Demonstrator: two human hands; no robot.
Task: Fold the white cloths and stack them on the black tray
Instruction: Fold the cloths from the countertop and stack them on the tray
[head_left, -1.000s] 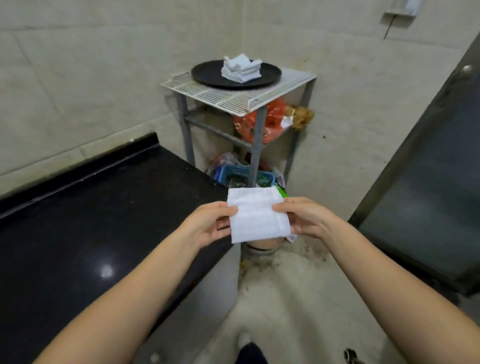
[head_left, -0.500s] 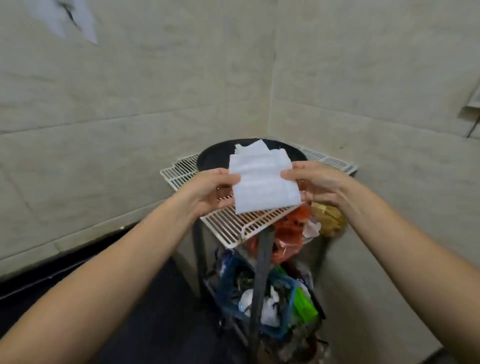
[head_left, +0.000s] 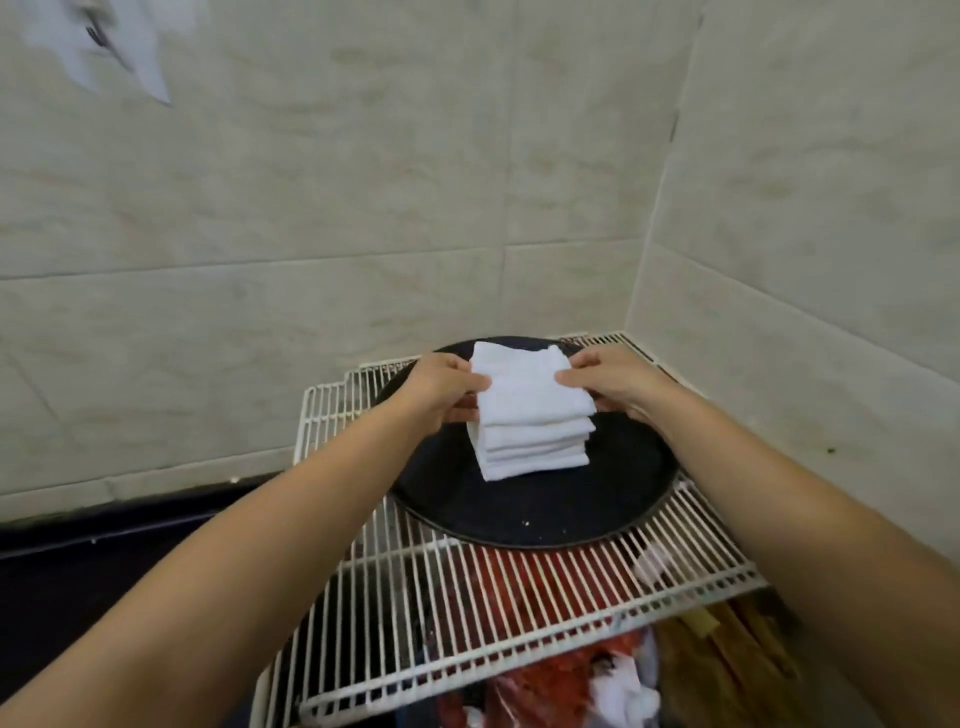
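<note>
Folded cloth (head_left: 524, 387) right on top of the stack (head_left: 532, 449), in the middle of the black tray (head_left: 550, 512).
Held flat at its two short sides, long way pointing off toward the wall; left hand (head_left: 441, 387) and right hand (head_left: 605, 382) both pinching it, equally close. Tray sitting on the wire shelf (head_left: 467, 597). Next, probably: letting go.

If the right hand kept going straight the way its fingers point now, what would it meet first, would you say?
The right hand points leftward across the tray, pinching the top folded cloth; going on, its fingers would probably first meet the left hand at the cloth's far edge.
</note>
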